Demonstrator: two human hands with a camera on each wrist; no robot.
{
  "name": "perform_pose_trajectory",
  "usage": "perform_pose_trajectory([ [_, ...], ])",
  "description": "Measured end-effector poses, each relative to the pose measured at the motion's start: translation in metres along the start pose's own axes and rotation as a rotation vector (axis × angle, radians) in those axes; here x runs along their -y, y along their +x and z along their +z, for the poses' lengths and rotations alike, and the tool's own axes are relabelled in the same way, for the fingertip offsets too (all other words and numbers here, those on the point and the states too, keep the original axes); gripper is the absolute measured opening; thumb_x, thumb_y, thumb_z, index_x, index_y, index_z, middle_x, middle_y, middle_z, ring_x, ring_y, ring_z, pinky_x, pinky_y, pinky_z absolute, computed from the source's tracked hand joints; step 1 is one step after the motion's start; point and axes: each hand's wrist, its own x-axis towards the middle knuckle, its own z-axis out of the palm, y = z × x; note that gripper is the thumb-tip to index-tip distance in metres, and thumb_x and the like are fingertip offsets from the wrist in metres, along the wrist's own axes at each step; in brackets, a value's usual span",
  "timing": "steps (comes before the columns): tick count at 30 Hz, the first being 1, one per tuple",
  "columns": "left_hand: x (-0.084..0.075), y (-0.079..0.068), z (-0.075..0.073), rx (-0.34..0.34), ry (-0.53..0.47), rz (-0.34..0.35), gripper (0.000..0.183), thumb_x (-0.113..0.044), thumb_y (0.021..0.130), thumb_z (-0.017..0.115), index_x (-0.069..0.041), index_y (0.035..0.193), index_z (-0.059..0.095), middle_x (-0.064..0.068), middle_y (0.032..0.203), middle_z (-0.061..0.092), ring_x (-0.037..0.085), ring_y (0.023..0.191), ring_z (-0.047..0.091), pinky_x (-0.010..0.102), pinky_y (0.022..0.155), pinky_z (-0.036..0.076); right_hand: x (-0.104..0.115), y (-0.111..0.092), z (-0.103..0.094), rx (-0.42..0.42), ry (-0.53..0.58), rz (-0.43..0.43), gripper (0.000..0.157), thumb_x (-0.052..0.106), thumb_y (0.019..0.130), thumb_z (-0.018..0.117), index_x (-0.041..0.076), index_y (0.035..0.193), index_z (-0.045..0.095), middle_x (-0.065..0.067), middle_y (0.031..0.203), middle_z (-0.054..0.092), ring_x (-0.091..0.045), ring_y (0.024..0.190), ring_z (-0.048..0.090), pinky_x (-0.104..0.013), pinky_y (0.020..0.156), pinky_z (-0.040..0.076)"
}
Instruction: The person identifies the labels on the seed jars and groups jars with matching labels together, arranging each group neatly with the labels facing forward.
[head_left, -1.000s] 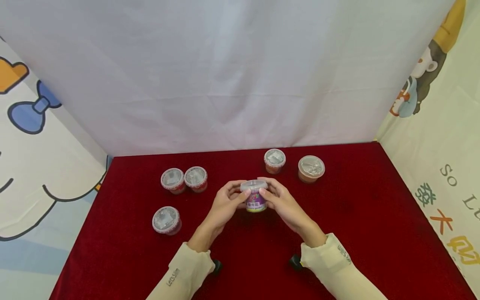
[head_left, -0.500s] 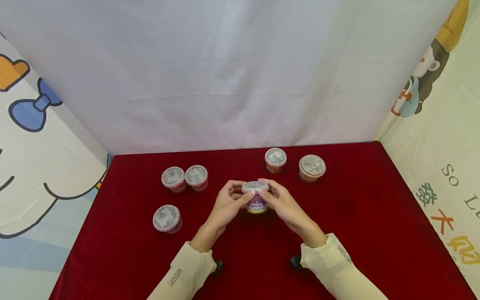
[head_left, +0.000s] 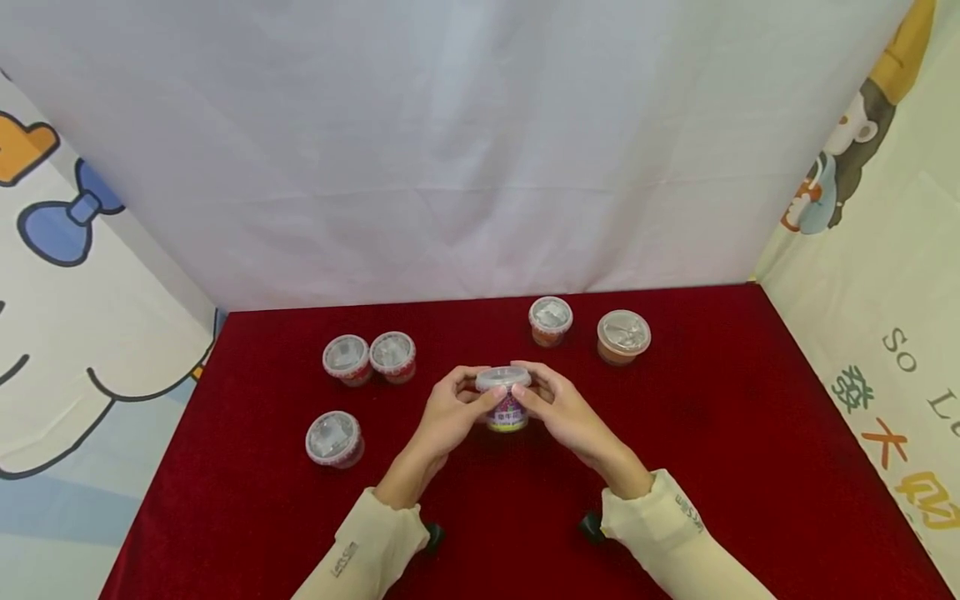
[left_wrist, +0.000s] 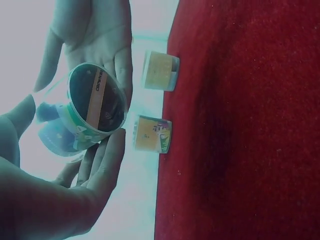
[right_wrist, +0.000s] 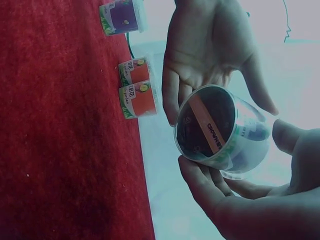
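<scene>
In the head view, both hands hold a lidded plastic cup [head_left: 507, 414] above the red cloth, upright, with a purple printed label. My left hand [head_left: 447, 412] grips its left side, thumb on the front near the lid. From the right, my right hand [head_left: 564, 414] grips it the same way. The left wrist view shows the cup's clear base [left_wrist: 97, 97] from below, with dark contents and a flat light strip printed with letters. Fingertips of both hands touch the wall around that base. The back of the cup is hidden in the head view.
On the red cloth [head_left: 720, 467], two touching lidded cups stand back left, with another cup [head_left: 333, 439] in front of them. A small cup [head_left: 551, 321] and a wider orange-toned cup [head_left: 623, 337] stand back right. Fabric walls [head_left: 480, 167] rise behind and at the sides.
Both hands, still gripping the cup, have shifted slightly left and toward the person. The cup's label has turned a little. The other cups stay in place.
</scene>
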Motion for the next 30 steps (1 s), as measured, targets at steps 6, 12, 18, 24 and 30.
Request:
perform_pose_trajectory([
  [6,-0.002,-0.005,-0.008,0.040,0.034,-0.009,0.044,-0.015,0.101,0.074,0.003,0.138,0.059,0.021,0.126,0.065,0.020,0.102,0.070,0.033,0.081,0.061,-0.003,-0.001,0.002,0.036,-0.008,-0.018,0.055,0.017,0.112,0.055,-0.005,0.159,0.036,-0.026,0.154,0.049,-0.037,0.143,0.050,-0.045,0.112,0.049],
  [12,-0.009,-0.013,-0.025,0.099,0.134,-0.012,0.049,-0.017,0.101,0.074,0.003,0.141,0.057,0.021,0.132,0.063,0.022,0.105,0.070,0.041,0.086,0.061,-0.005,0.001,0.010,0.081,-0.014,-0.051,0.056,0.017,0.111,0.058,-0.004,0.159,0.037,-0.026,0.151,0.052,-0.038,0.140,0.054,-0.050,0.114,0.047],
  [18,-0.017,-0.021,-0.046,0.121,0.276,0.005,0.053,-0.022,0.099,0.077,0.003,0.141,0.058,0.020,0.131,0.065,0.026,0.109,0.070,0.036,0.083,0.059,-0.004,0.007,0.022,0.128,-0.024,-0.108,0.053,0.012,0.109,0.060,-0.005,0.155,0.041,-0.028,0.151,0.050,-0.038,0.134,0.058,-0.038,0.107,0.052],
  [24,-0.025,-0.028,-0.067,0.132,0.372,-0.007,0.057,-0.022,0.097,0.079,0.005,0.142,0.056,0.019,0.126,0.068,0.028,0.109,0.069,0.036,0.082,0.058,-0.001,0.018,0.036,0.169,-0.031,-0.134,0.053,0.007,0.107,0.063,-0.006,0.154,0.043,-0.027,0.149,0.052,-0.036,0.129,0.061,-0.031,0.099,0.055],
  [30,-0.031,-0.033,-0.085,0.127,0.509,0.005,0.059,-0.021,0.094,0.082,0.006,0.140,0.057,0.018,0.123,0.070,0.030,0.108,0.069,0.038,0.082,0.059,0.001,0.028,0.051,0.201,-0.053,-0.133,0.057,0.005,0.104,0.068,-0.004,0.154,0.043,-0.024,0.145,0.057,-0.036,0.129,0.062,-0.032,0.097,0.057],
])
